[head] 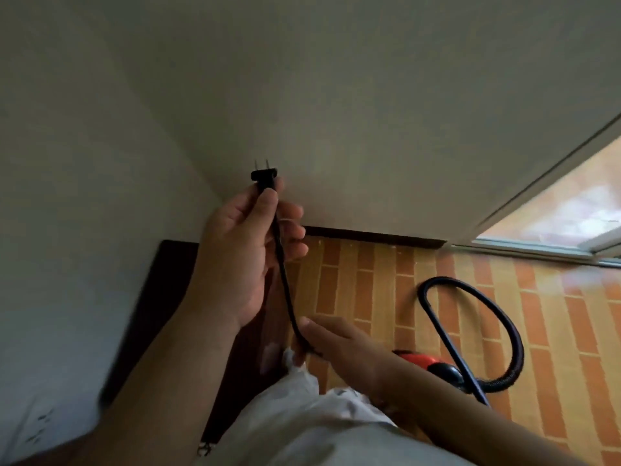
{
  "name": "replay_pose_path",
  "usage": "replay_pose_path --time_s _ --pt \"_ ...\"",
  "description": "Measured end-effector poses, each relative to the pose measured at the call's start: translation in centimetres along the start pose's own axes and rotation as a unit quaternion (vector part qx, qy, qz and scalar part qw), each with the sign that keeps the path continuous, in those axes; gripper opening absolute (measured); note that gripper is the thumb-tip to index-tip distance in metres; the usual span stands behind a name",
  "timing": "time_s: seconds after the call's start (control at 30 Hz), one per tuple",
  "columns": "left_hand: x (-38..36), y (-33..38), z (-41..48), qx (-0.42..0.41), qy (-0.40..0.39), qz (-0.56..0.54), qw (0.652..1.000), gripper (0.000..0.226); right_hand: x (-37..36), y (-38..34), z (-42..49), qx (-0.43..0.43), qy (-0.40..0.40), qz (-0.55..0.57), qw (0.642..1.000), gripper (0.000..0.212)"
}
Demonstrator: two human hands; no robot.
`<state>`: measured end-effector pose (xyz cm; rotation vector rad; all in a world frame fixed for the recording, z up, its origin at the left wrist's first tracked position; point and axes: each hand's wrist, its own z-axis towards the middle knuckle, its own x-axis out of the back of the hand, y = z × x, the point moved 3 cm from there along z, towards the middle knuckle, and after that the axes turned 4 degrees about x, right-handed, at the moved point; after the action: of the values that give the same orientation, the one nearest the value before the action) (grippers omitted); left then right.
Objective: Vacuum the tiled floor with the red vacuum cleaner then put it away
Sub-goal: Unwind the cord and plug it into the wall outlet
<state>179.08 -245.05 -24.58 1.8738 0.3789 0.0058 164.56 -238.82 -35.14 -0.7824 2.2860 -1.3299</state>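
Note:
My left hand [242, 253] holds up a black two-pin plug [264, 176], thumb and fingers curled round it just below the prongs, which point up in front of the white wall. The black cord [285, 280] runs down from the plug into my right hand [336, 344], which grips it lower down. The red vacuum cleaner [423, 361] sits on the orange tiled floor [369, 290] at lower right, partly hidden behind my right forearm. Its black hose [504, 324] loops above it and a thin dark tube crosses the loop.
A wall socket [40, 428] shows blurred on the white wall at lower left. A dark skirting board [369, 237] runs along the wall's foot. A sliding glass door with a metal track [537, 253] lies at the right. Dark wooden furniture [161, 297] stands beside the left wall.

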Motion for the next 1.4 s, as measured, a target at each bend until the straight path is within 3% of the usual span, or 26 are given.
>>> replay_pose_path --time_s 0.27,0.5,0.73,0.97,1.27,1.4 --pt "16.8 0.5 -1.3 0.000 0.170 -0.093 0.981 0.025 -10.3 -7.2 9.8 0.017 -0.098 -0.089 0.991 0.030" --pt "26.3 -0.6 -4.6 -0.026 0.328 -0.167 0.929 0.019 -18.8 -9.3 15.3 0.031 -0.199 -0.154 0.967 0.018" --pt "30.5 -5.6 -8.6 -0.024 0.464 -0.221 0.857 0.018 -24.5 -6.8 17.6 0.022 -0.288 -0.267 0.919 0.020" --pt "30.1 -14.1 -8.3 0.045 0.541 -0.297 0.785 0.012 -24.6 -3.3 18.3 0.005 -0.355 -0.401 0.844 0.016" --pt "36.4 -21.4 -6.9 0.086 0.616 -0.417 0.663 0.014 -24.3 0.0 21.0 -0.052 -0.315 -0.393 0.862 0.014" --pt "40.5 -23.2 -6.5 0.084 0.629 -0.418 0.650 0.020 -27.8 0.3 23.7 -0.085 -0.310 -0.360 0.876 0.017"
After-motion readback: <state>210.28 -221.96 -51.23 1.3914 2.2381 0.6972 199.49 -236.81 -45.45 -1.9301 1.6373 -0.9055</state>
